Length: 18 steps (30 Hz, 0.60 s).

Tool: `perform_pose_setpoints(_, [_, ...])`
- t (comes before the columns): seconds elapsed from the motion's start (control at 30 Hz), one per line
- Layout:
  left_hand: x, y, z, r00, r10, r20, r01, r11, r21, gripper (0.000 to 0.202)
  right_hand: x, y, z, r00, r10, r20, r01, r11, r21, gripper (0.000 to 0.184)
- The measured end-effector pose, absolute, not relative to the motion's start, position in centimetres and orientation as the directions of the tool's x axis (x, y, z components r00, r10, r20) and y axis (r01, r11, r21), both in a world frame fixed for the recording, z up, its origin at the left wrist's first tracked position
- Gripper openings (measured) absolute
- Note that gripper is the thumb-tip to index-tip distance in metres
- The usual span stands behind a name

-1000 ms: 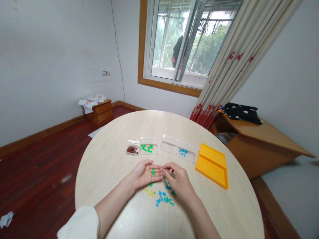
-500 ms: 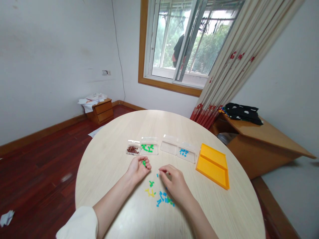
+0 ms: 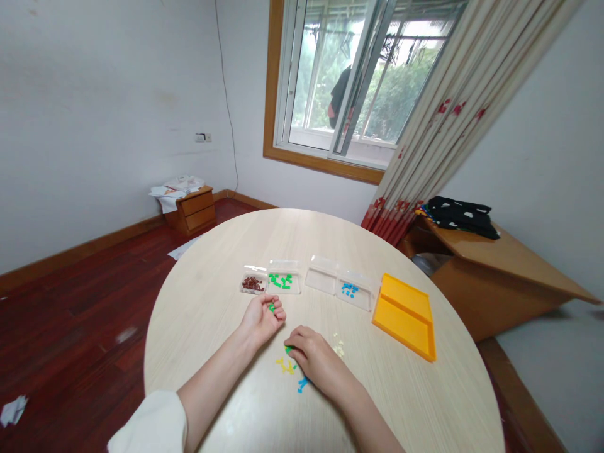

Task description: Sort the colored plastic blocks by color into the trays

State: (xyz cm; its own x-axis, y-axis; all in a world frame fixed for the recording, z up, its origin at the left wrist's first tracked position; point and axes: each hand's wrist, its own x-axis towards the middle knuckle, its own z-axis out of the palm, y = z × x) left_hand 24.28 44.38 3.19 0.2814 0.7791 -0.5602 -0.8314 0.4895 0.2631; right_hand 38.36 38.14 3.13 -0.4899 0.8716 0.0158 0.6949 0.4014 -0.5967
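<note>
My left hand (image 3: 264, 319) lies palm up near the clear boxes, its fingers curled around small green toy bricks (image 3: 271, 307). Fingers pinched together, my right hand (image 3: 314, 355) is down on a small green brick (image 3: 287, 349) on the table; its grip is partly hidden. Just below its fingertips are loose yellow bricks (image 3: 285, 366). Blue bricks (image 3: 302, 385) show beside the right wrist, which covers others of that pile. Pale cream bricks (image 3: 338, 345) lie to the right of this hand.
Beyond my hands stand a clear box of dark brown pieces (image 3: 253, 284), a clear box with green bricks (image 3: 281, 281), and a two-part clear box (image 3: 321, 281) with blue bricks in its right part. A yellow tray (image 3: 404, 314) sits at the right of the round table (image 3: 212, 264).
My right hand has moved left and toward me, from near a lone blue brick to the green bricks. It uncovers the cream bricks and covers much of the blue pile. My left hand stays put.
</note>
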Motion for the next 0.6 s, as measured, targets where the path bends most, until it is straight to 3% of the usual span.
perform_pose_setpoints(0.6, [24.43, 44.42, 2.87, 0.26, 0.771, -0.581, -0.817, 0.496, 0.293, 0.015, 38.67, 38.23, 2.09, -0.474, 0.875, 0.102, 0.768, 0.467, -0.439, 0.021])
